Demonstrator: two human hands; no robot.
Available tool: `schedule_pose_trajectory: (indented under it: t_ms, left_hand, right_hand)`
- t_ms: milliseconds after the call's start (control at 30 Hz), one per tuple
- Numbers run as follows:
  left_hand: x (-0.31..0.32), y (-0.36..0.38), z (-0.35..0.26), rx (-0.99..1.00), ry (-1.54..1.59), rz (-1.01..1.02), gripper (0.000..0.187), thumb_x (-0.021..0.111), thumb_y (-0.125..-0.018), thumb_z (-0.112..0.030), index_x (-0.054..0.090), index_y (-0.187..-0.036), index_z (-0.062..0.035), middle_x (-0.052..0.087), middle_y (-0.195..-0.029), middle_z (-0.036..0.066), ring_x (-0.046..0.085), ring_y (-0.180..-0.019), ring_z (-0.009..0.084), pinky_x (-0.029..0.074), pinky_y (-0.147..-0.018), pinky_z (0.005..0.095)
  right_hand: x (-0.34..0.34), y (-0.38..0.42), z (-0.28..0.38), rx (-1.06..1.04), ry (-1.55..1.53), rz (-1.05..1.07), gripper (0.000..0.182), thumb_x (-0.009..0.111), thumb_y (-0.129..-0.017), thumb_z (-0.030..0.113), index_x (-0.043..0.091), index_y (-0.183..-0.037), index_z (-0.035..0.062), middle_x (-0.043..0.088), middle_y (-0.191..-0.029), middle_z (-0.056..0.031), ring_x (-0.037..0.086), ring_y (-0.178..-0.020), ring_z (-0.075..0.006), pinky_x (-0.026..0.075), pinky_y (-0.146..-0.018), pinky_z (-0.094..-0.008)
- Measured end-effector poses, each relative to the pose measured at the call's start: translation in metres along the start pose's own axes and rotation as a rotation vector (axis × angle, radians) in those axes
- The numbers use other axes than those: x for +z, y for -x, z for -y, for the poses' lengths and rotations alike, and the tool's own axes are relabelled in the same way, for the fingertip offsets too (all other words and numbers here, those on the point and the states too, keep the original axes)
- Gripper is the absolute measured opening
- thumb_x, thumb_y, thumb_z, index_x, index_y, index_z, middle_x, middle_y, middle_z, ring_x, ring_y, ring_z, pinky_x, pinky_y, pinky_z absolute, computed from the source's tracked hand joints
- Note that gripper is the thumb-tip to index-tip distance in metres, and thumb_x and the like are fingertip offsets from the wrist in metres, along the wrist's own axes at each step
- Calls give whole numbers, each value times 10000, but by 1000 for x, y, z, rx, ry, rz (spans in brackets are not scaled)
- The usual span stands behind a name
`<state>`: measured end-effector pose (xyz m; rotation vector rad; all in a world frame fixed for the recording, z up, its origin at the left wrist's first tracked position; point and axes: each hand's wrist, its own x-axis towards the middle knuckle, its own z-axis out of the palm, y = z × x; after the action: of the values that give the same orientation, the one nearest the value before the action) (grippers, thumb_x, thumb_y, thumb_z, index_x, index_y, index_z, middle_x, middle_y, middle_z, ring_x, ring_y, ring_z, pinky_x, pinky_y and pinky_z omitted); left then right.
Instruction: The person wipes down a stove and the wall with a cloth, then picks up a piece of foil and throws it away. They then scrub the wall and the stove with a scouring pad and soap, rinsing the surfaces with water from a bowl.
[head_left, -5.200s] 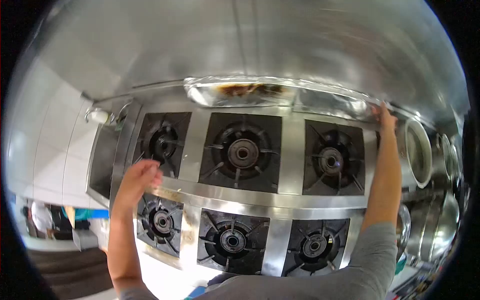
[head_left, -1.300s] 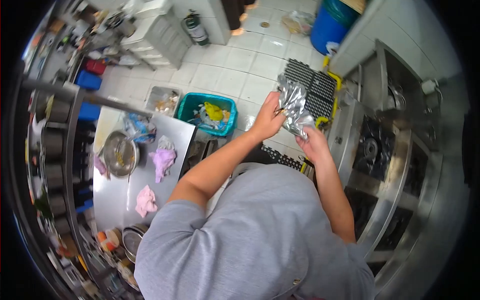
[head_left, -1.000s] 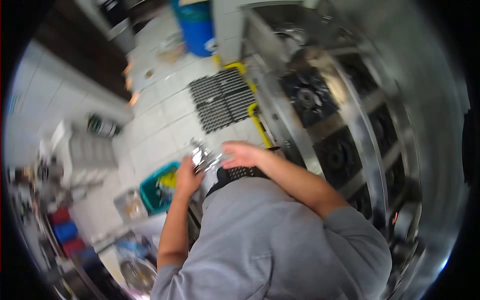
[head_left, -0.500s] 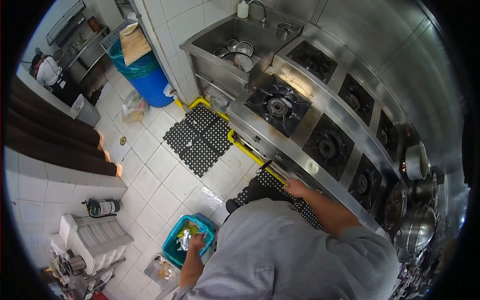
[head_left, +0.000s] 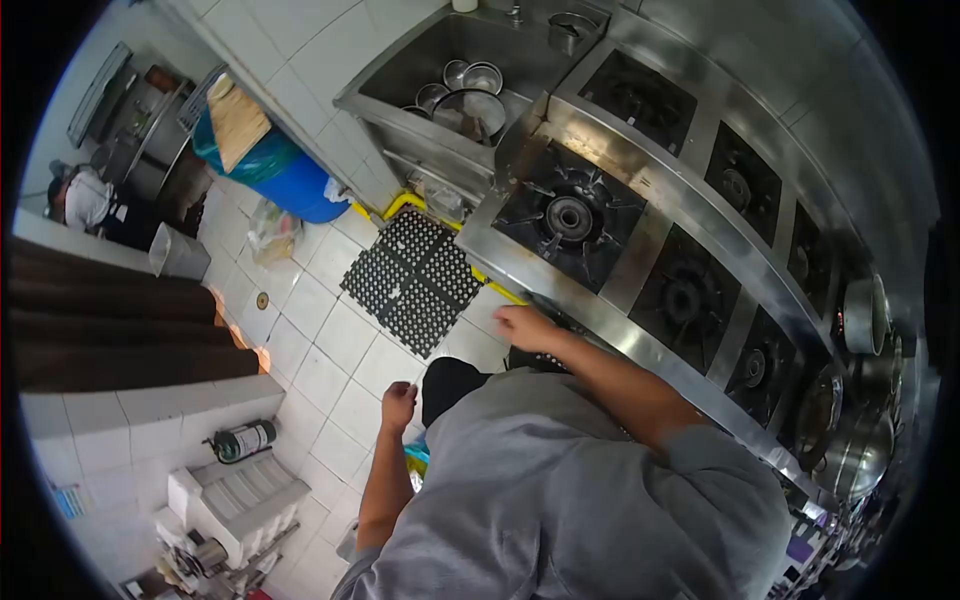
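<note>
My left hand (head_left: 398, 405) is raised over the floor tiles, left of my dark cap-like or shoe-like black shape (head_left: 450, 390). Its fingers are curled, with a small pale spot at the tips that I cannot make out. My right hand (head_left: 525, 326) hangs in front of the stove's front edge (head_left: 610, 318), seen from its back. Its fingers are bent together, and whatever they may hold is hidden. Below my left forearm, a bit of the teal-lined bin (head_left: 416, 455) shows, mostly covered by my body.
A perforated black mat (head_left: 413, 280) lies before the stove, near a yellow pipe (head_left: 405, 203). Bowls (head_left: 482, 78) sit in the sink (head_left: 390, 85). A blue barrel (head_left: 305, 185) stands at the wall. Another person (head_left: 90, 205) bends over at the far left.
My left hand has come up and away from the bin. My right hand has moved left from the stove's lower front. The view has shifted, and my body now covers most of the bin.
</note>
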<state>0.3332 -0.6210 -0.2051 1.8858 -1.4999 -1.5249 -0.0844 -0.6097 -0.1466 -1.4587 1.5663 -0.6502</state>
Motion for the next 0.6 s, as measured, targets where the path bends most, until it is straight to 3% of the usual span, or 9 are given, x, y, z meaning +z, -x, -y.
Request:
schedule_pose_trajectory:
  t_ms: [67, 133, 300, 400, 533, 600]
  left_hand:
    - [-19, -18, -4, -23, -83, -53, 301, 739, -960, -222, 734, -1013, 74, 754, -779, 152, 736, -686, 222, 582, -647, 364]
    - [-44, -58, 3, -32, -26, -20, 312, 733, -950, -233, 739, -1002, 74, 761, -799, 158, 744, -700, 223, 595, -674, 382]
    - [-95, -146, -32, 18, -194, 17, 296, 725, -960, -233, 748, -1037, 52, 791, -859, 177, 774, -742, 239, 605, -699, 375]
    - [-138, -223, -59, 67, -213, 43, 280, 733, -957, -232, 754, -1004, 43, 787, -860, 177, 769, -726, 244, 605, -695, 380]
    - [-204, -324, -117, 255, -367, 102, 265, 720, -959, -225, 756, -965, 38, 779, -854, 194, 766, -713, 292, 606, -694, 407]
    - [-228, -375, -158, 277, -429, 131, 261, 718, -956, -226, 754, -973, 32, 778, -836, 176, 768, -715, 284, 605, -688, 397]
  right_hand:
    - [-7, -30, 55, -103, -126, -45, 328, 691, -973, 232, 721, -1218, 15, 774, -1045, -189, 743, -933, -342, 579, -841, -427]
    - [-35, -66, 109, -129, -234, 43, 349, 709, -986, 228, 718, -1253, 3, 779, -1076, -181, 753, -959, -295, 579, -870, -403]
    - [-45, -144, 94, 9, -244, 72, 389, 688, -1056, 270, 682, -1349, 13, 770, -1210, -141, 735, -1037, -216, 565, -944, -348]
    - [-74, -190, 114, 111, -275, 103, 399, 684, -1062, 285, 683, -1348, 6, 760, -1230, -131, 726, -1068, -215, 558, -973, -347]
    - [-122, -259, 165, 181, -249, -8, 411, 682, -1068, 267, 658, -1376, -4, 760, -1160, -116, 713, -1063, -188, 560, -953, -334]
    - [-138, -285, 185, 167, -385, -202, 448, 724, -1032, 262, 641, -1389, 5, 772, -1171, -142, 742, -1044, -229, 569, -947, -345]
